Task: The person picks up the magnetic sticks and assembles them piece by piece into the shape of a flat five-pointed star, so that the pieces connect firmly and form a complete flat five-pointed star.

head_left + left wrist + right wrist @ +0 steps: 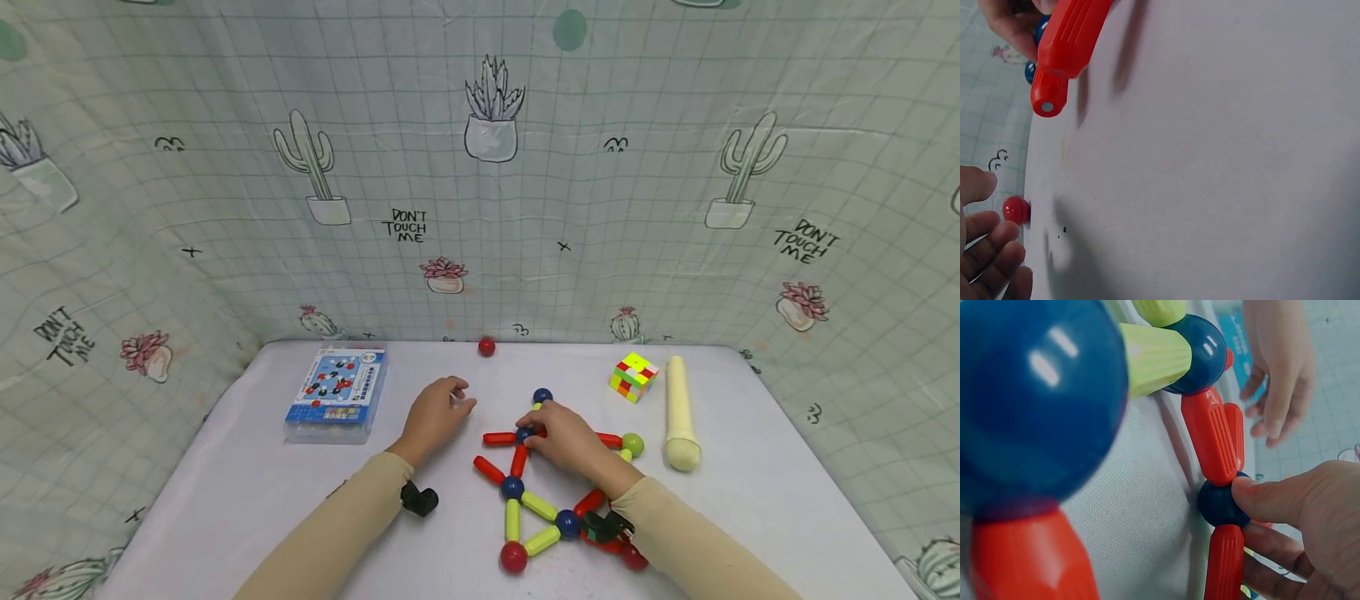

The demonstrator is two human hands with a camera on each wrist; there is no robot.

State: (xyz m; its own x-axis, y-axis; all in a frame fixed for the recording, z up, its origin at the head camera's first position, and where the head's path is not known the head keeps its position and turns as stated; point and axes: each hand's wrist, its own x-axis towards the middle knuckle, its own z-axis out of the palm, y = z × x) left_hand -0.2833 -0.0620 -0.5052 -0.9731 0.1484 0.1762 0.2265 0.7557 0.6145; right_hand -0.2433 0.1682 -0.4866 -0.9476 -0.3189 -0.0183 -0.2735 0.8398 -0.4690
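My right hand (pixel 572 446) pinches a blue ball (pixel 1215 503) between thumb and fingers, at a joint in a frame of balls and building rods. Red rods run out from that ball; one red rod (pixel 519 461) leads to another blue ball (pixel 512 487). Two red rods, one of them a slanting red rod (pixel 489 469), have free ends pointing left; a small metal disc shows at one tip in the left wrist view. My left hand (pixel 435 417) hovers left of the frame with fingers loosely bent, holding nothing. The right forearm hides some of the frame's near right part.
A boxed set (pixel 337 396) lies at the back left. By the far edge sits a loose red ball (pixel 487 347). A puzzle cube (pixel 633 377) and a pale yellow baton-like stick (pixel 679 412) are at the right. Printed cloth hangs behind the table.
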